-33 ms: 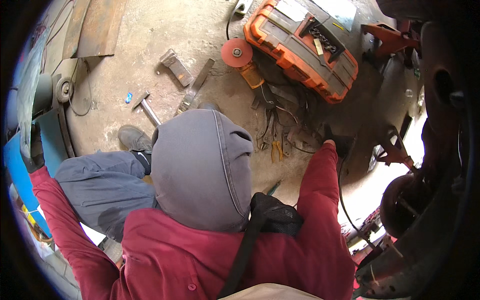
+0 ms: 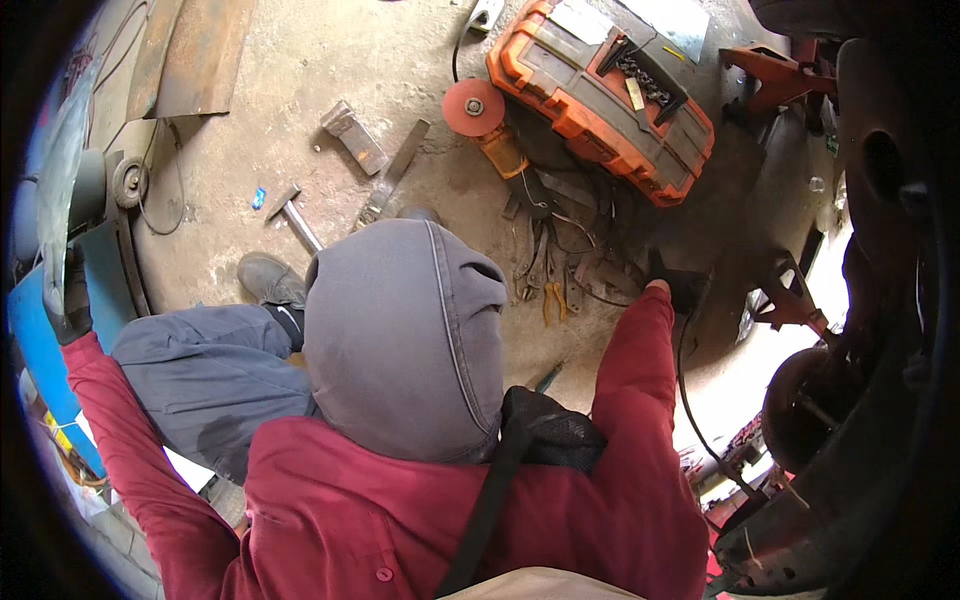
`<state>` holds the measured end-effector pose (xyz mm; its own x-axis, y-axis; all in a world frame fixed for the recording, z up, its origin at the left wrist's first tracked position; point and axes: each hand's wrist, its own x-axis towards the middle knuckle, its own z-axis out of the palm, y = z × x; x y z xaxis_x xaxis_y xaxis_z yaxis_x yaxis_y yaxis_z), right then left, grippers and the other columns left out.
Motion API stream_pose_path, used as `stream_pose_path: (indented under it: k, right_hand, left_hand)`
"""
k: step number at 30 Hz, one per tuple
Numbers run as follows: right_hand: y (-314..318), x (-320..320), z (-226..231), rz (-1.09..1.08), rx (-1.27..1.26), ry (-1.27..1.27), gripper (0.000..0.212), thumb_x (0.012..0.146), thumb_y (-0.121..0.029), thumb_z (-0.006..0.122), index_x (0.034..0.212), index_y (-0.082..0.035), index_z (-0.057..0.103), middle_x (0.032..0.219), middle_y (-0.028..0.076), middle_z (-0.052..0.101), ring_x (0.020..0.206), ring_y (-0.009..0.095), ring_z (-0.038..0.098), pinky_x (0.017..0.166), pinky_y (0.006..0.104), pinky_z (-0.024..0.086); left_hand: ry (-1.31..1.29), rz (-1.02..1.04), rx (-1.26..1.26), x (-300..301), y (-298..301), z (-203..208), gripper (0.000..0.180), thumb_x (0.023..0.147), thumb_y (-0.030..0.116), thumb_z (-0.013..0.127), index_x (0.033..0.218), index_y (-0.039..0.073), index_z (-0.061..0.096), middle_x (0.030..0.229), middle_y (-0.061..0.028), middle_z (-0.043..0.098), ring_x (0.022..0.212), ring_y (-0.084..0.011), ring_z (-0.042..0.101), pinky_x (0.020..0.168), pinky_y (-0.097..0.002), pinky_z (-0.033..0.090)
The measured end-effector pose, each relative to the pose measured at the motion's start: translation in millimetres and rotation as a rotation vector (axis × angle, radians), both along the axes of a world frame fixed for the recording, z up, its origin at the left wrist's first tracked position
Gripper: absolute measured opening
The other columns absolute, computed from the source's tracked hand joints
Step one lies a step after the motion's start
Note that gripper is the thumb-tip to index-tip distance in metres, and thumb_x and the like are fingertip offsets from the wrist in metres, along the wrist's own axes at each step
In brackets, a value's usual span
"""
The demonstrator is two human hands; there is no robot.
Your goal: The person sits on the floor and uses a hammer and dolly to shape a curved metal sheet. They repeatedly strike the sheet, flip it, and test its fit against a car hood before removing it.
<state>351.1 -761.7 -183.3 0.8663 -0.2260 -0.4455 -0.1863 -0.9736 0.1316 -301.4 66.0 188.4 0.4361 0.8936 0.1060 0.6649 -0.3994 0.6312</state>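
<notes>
My left hand [image 2: 68, 318], in a dark glove, reaches out to the far left. Its fingers are closed on the lower end of an upright grey metal sheet [image 2: 62, 190]. Over on the right, my gloved right hand [image 2: 686, 288] is low by the floor, thumb apart from the other fingers, which blend into shadow; nothing shows in its grasp. Beside it lie yellow-handled pliers [image 2: 554, 302] among other metal tools. An orange angle grinder [image 2: 500, 152] with a red disc [image 2: 473, 107] rests farther ahead. My bent grey-trousered knee [image 2: 400, 340] hides part of the floor.
An orange-and-grey toolbox [image 2: 600, 100] stands beyond the grinder. A hammer [image 2: 292, 215], a metal block [image 2: 354, 138] and a flat bar [image 2: 395, 170] lie ahead. Rusty sheet metal [image 2: 200, 60] is at upper left, red stands [image 2: 775, 75] at right. A cable [image 2: 683, 390] runs past my right arm.
</notes>
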Motion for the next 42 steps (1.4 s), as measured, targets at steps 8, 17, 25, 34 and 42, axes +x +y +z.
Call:
stream_pose_path:
  k: [8,17,25,34,42]
  right_hand:
    - [23.3,6.3,14.2,0.017,0.037,0.000,0.083,0.095,-0.051,0.073,0.155,0.001,0.049,0.157,0.023,0.052,0.145,0.036,0.049,0.123,0.0457,0.036]
    - [39.4,6.5,45.1,0.021,0.111,-0.047,0.083,0.095,-0.048,0.075,0.155,0.003,0.048,0.157,0.023,0.052,0.145,0.036,0.049,0.122,0.0452,0.037]
    - [6.8,-84.1,173.6,-0.011,0.310,-0.312,0.083,0.095,-0.045,0.078,0.155,0.004,0.048,0.157,0.023,0.052,0.144,0.036,0.050,0.122,0.0447,0.037]
    - [-60.1,-244.3,312.9,0.225,0.426,-0.664,0.068,0.094,-0.034,0.080,0.144,0.004,0.054,0.141,0.026,0.063,0.132,0.039,0.059,0.113,0.0459,0.044]
    - [8.6,-252.0,433.0,0.612,0.295,-0.708,0.063,0.096,-0.036,0.077,0.142,0.003,0.059,0.136,0.026,0.066,0.127,0.040,0.063,0.110,0.0479,0.047]
  left_hand:
    - [0.135,-0.319,0.276,-3.8,-20.1,-30.8,0.065,0.097,0.022,0.075,0.150,-0.008,0.052,0.152,-0.0187,0.057,0.139,-0.0231,0.054,0.119,-0.0345,0.040]
    - [-0.099,-0.170,0.064,-10.5,-69.3,-34.6,0.050,0.098,0.021,0.074,0.137,-0.008,0.062,0.130,-0.0140,0.069,0.124,-0.0210,0.065,0.109,-0.0343,0.050]
    - [-0.460,-0.018,-0.231,-7.8,-74.4,-24.7,0.032,0.110,0.022,0.060,0.127,-0.005,0.068,0.113,-0.0053,0.073,0.103,-0.0116,0.067,0.097,-0.0290,0.051]
    - [-0.119,-0.372,0.528,22.2,-32.1,5.3,0.029,0.111,0.017,0.054,0.121,-0.007,0.067,0.098,-0.0152,0.073,0.089,-0.0189,0.073,0.085,-0.0326,0.058]
    - [-0.840,-0.233,-0.235,86.2,-74.1,48.2,0.030,0.103,0.029,0.068,0.111,0.001,0.072,0.089,-0.0012,0.071,0.069,-0.0088,0.065,0.079,-0.0330,0.065]
